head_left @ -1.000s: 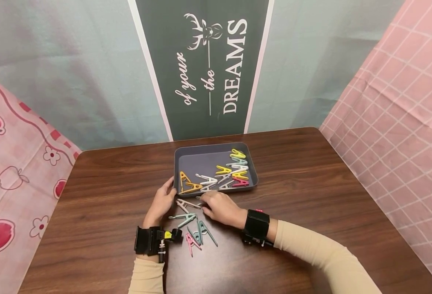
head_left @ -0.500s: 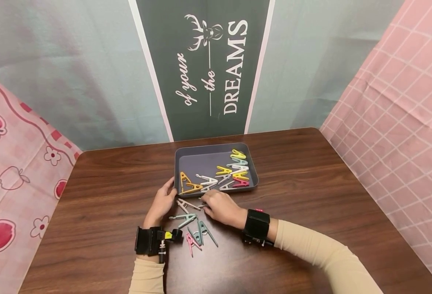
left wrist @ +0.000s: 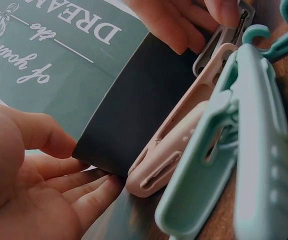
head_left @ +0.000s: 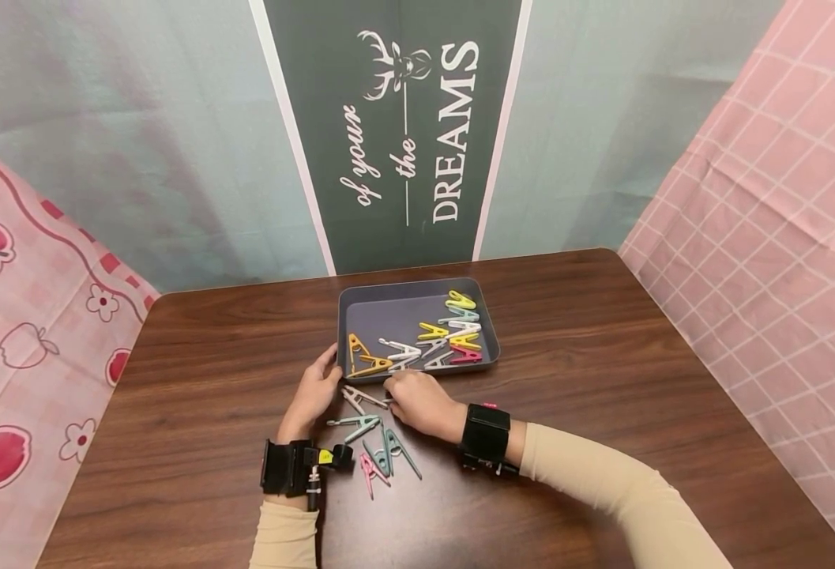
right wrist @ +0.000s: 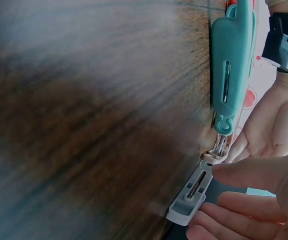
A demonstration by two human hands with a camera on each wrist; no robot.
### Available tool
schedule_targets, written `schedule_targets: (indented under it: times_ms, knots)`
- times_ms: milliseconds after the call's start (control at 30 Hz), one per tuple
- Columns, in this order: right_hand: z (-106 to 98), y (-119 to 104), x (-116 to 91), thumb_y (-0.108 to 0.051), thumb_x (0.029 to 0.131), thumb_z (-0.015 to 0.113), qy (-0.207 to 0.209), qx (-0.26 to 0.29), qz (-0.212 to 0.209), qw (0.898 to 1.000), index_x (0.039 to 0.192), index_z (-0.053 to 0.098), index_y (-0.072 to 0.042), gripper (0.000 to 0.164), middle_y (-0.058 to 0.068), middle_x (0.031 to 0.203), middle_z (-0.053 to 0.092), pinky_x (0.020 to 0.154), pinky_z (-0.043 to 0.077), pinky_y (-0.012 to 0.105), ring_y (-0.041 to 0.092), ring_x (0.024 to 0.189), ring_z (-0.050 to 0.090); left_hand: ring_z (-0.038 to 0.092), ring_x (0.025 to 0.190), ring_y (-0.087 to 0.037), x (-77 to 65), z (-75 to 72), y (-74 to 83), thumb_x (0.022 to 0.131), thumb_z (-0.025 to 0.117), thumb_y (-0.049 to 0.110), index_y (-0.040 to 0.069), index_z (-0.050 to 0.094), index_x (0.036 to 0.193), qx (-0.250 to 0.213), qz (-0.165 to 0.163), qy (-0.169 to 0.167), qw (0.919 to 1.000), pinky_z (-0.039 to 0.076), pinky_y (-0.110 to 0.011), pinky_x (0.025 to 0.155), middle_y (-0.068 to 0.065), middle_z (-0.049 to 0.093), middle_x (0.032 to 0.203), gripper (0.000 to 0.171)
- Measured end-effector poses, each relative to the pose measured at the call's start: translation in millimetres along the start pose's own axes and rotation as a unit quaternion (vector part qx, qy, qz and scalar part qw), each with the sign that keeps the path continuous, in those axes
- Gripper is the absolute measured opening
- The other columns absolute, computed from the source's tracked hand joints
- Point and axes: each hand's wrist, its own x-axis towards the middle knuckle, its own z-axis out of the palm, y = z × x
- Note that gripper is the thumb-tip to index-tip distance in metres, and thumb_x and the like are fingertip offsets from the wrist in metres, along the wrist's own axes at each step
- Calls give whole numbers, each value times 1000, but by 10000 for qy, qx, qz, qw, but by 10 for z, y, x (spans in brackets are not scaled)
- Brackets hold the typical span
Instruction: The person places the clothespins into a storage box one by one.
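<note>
My left hand (head_left: 312,395) touches the front left corner of a dark grey tray (head_left: 381,314), its fingers lying loosely along the outer wall. At the tray's front edge, my right hand (head_left: 423,405) pinches a grey clothes peg (right wrist: 189,194) between thumb and fingers, low over the table; the head view mostly hides that peg. Between the hands lies a pale pink-beige clothes peg (left wrist: 173,142). Nearer me are a mint clothes peg (left wrist: 261,145), dark teal clothes pegs (head_left: 401,452) and a pink clothes peg (head_left: 370,472).
Inside the tray, several clothes pegs sit in groups: orange pegs (head_left: 369,364) at front left, white, grey, yellow and red ones toward the right. The brown wooden table (head_left: 566,332) runs back to a printed curtain (head_left: 410,237); pink cloths hang at both sides.
My right hand has shifted slightly left and its wrist has turned a little, around the grey peg. The left hand, tray and other pegs stay where they were.
</note>
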Motion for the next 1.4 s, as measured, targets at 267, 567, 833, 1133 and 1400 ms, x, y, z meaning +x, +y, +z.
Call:
schedule_targets:
  times_ms: [267, 567, 833, 1133, 1400]
  knots:
    - [6, -22, 6, -13, 76, 74, -17, -117, 74, 9999, 80, 65, -8, 12, 3, 80, 66, 68, 55, 34, 20, 78, 66, 40, 140, -37, -17, -2, -7, 100, 36, 4, -2, 22, 152, 3, 60, 44, 10000, 33, -48, 116, -29, 36, 151, 54]
    - [53, -24, 19, -14, 76, 75, 27, -221, 150, 9996, 75, 62, -9, 14, 3, 75, 65, 61, 54, 33, 20, 71, 66, 40, 140, -37, 22, 8, -16, 99, 37, 3, -3, 23, 151, 4, 99, 90, 9999, 33, -48, 116, -29, 36, 151, 55]
    - [68, -26, 20, -12, 76, 74, -13, -190, 242, 9995, 74, 61, -10, 13, 2, 73, 64, 59, 54, 32, 20, 68, 66, 41, 139, -37, 30, 15, -12, 98, 37, 2, -4, 24, 151, -32, 121, 93, 9999, 34, -47, 116, -29, 37, 150, 55]
    - [-28, -17, -11, -10, 75, 74, -82, -29, 286, 9996, 77, 64, -10, 11, 2, 76, 67, 64, 56, 34, 20, 74, 68, 37, 141, -37, 2, 2, 4, 100, 35, 4, -3, 21, 152, -63, 111, 0, 9999, 33, -48, 116, -29, 33, 153, 54]
    - [-132, -3, -31, -13, 76, 75, -78, 126, 178, 9997, 81, 66, -8, 12, 2, 77, 67, 66, 55, 34, 18, 76, 67, 34, 143, -37, 0, -2, 1, 100, 35, 5, -2, 20, 152, -32, 106, -51, 9999, 31, -50, 117, -28, 31, 154, 55]
